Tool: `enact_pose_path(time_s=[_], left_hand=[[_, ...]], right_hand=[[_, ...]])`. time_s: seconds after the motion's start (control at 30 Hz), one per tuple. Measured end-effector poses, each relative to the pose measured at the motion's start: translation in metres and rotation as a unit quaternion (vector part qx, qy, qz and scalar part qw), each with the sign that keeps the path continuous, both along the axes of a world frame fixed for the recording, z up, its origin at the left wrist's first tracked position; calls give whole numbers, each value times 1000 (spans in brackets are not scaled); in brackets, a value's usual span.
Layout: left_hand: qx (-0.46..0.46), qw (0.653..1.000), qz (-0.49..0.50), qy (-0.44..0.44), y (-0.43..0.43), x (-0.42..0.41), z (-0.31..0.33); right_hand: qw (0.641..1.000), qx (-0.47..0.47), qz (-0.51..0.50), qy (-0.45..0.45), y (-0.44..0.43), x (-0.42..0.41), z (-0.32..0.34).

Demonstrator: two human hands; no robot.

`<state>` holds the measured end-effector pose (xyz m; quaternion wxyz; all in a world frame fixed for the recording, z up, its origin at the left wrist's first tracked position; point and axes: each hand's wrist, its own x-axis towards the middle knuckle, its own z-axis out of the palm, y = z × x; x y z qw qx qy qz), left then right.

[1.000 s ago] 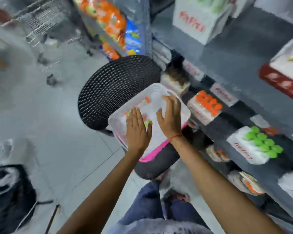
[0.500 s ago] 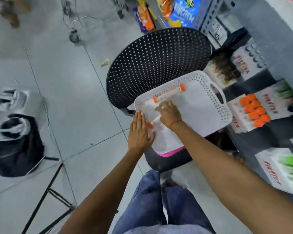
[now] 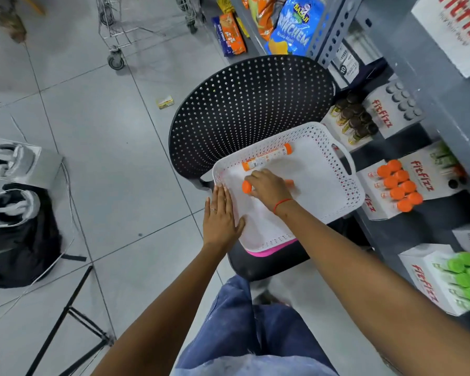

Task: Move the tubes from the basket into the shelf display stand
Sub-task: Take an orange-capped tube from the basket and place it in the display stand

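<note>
A white perforated basket (image 3: 334, 169) rests on a black chair seat. My right hand (image 3: 269, 188) is inside it, fingers closed on an orange-capped tube (image 3: 247, 187) lying on the basket floor. A second orange-capped tube (image 3: 266, 157) lies loose along the basket's far-left wall. My left hand (image 3: 219, 217) lies flat against the basket's near-left rim, fingers straight. On the grey shelf to the right stands a white FitFizz display stand (image 3: 418, 181) with several orange-capped tubes (image 3: 396, 184) in it.
The black perforated chair back (image 3: 250, 104) rises behind the basket. More FitFizz stands hold green-capped tubes (image 3: 464, 278) and dark-capped ones (image 3: 356, 118). A wire trolley (image 3: 136, 25), black bags (image 3: 14, 229) and a black stand leg (image 3: 63, 318) occupy the tiled floor at left.
The view has swung down and left. My right hand moved from lying flat in the basket to gripping a tube. The left hand stays at the rim.
</note>
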<state>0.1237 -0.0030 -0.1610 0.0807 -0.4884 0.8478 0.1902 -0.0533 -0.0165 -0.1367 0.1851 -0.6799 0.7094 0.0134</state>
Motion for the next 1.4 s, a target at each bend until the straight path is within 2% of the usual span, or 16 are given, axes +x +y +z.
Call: enact_pose_path(time_s=[0.1, 0.23, 0.33, 0.43, 0.57, 0.67, 0.77, 0.87, 0.93, 1.0, 1.17, 1.33, 1.4], left_hand=[[-9, 1000, -3, -18, 1, -3, 4], [-20, 999, -24, -24, 0, -14, 15], [-39, 997, -59, 23, 6, -46, 31], [-82, 984, -117, 106, 20, -99, 58], [-110, 944, -213, 225, 51, -178, 102], [-103, 911, -286, 278, 86, -233, 135], [-106, 882, -349, 299, 125, -280, 162], [-104, 857, -393, 316, 165, -317, 181], [-92, 854, -403, 317, 187, -336, 189], [-68, 865, -401, 293, 205, -349, 190], [-65, 893, -393, 208, 227, -358, 170], [-79, 894, -393, 198, 227, -361, 165], [-82, 894, -397, 189, 226, -361, 166]], right_hand=[[991, -66, -104, -50, 15, -18, 22], [944, -147, -261, -136, 46, -42, 55], [900, -198, -346, -177, 75, -66, 89], [852, -273, -407, -186, 106, -91, 131], [773, -380, -495, -116, 165, -131, 201], [706, -465, -527, -85, 225, -162, 261], [667, -482, -568, -3, 281, -191, 310], [612, -498, -610, 70, 333, -218, 334], [581, -500, -637, 84, 361, -232, 340], [556, -496, -659, 98, 382, -247, 341], [520, -483, -700, 77, 408, -280, 331], [557, -439, -701, 74, 399, -296, 321], [561, -433, -701, 80, 394, -299, 317]])
